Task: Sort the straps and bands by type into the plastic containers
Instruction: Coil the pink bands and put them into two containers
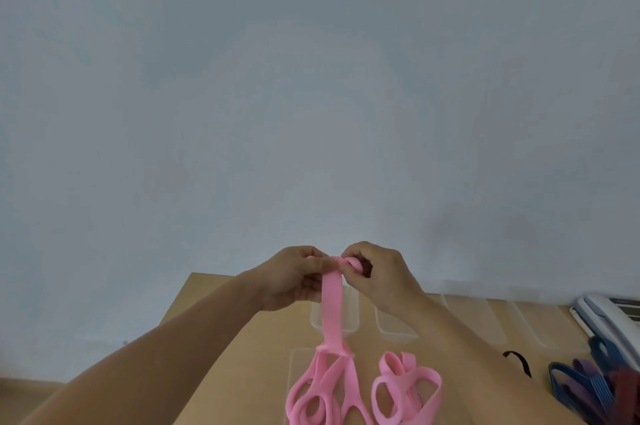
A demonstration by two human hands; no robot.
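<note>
Left hand [294, 277] and right hand [384, 272], raised at lower centre, both pinch the top of a pink elastic fabric strap [332, 308]. Its loops dangle at bottom centre over the light-brown bench [214, 317]. Second pink strap bundle [405, 386] lies just right. Clear plastic containers [394, 324] sit behind it. Blue bands [585, 386] at lower right.

A plain pale blue-grey painted wall [311, 78] fills the view from 9 o'clock through 12 to 3 o'clock. Below it, around 6 o'clock, lies a light tan flat wooden table [252, 365], its far edge against the wall. A white plastic desk telephone [602, 315] sits on it at 4 o'clock, cut off by the frame edge.
</note>
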